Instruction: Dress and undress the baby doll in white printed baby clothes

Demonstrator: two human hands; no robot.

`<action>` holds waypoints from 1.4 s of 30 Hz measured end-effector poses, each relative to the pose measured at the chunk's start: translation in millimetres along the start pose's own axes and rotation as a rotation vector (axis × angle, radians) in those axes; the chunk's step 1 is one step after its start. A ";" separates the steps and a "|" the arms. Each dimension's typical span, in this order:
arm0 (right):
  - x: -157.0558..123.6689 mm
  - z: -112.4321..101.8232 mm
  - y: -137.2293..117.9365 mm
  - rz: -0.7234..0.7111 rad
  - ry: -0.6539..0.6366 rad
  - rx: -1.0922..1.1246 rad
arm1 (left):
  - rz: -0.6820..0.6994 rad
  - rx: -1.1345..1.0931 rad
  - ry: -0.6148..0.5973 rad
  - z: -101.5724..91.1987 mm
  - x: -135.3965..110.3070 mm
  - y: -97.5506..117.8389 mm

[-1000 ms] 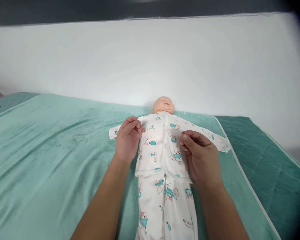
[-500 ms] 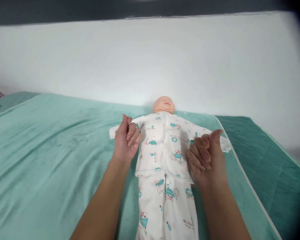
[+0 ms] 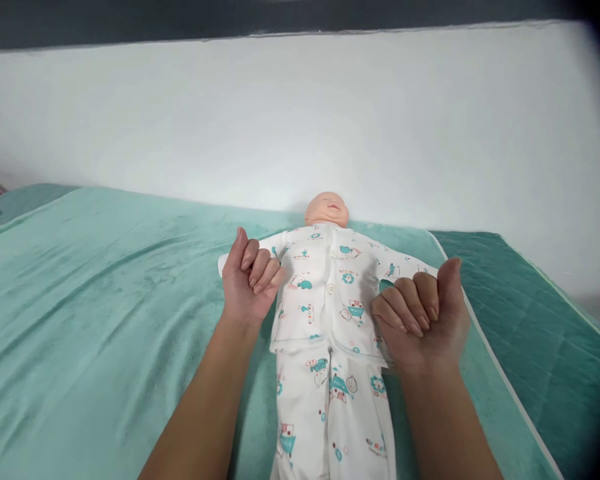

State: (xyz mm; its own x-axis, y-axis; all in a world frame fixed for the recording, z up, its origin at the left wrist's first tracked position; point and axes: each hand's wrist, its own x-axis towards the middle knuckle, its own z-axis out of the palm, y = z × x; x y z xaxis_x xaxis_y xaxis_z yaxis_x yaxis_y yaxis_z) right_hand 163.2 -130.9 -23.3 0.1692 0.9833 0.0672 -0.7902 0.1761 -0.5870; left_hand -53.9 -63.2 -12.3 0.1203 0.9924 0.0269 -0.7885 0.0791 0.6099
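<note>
A baby doll (image 3: 327, 209) lies on its back, head toward the wall, its arms spread out sideways. It wears a white printed top (image 3: 314, 287) and matching white trousers (image 3: 307, 407). My left hand (image 3: 253, 277) is raised in front of the doll's sleeve on the left, fingers curled into the palm and thumb pointing up. My right hand (image 3: 423, 313) is over the top's right side and partly covers the other sleeve. Its fingers are curled too, with the thumb sticking up. Neither hand has anything in it. The trouser legs run out of view at the bottom.
A light green blanket (image 3: 105, 320) with wrinkles spreads under the doll. Darker green quilted bedding (image 3: 530, 320) shows at the right. Behind the doll's head rises a white wall (image 3: 300, 120) with a dark band along its top.
My thumbs have moved away from the fingertips and now stand straighter. The right hand has turned slightly outward, its fingers curled more evenly. The doll has not moved.
</note>
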 end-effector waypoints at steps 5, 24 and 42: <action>1.0 -0.9 -0.2 -0.038 -0.023 0.008 | 0.009 0.002 0.023 -0.2 0.6 -0.4; 38.8 -70.1 -12.2 -0.635 0.287 -0.866 | 0.641 0.912 0.437 -50.1 28.5 -10.3; 15.4 -145.5 -37.3 -0.057 0.302 -2.307 | 0.237 2.397 0.189 -124.7 20.1 48.3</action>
State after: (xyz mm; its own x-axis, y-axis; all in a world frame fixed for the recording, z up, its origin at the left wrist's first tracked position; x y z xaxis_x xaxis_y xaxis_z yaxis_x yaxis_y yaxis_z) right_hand 280.9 -129.1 -117.8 0.3812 0.9105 0.1599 0.9141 -0.3454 -0.2125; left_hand -164.8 -27.6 -81.1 0.0299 0.9698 0.2422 0.9951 -0.0516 0.0840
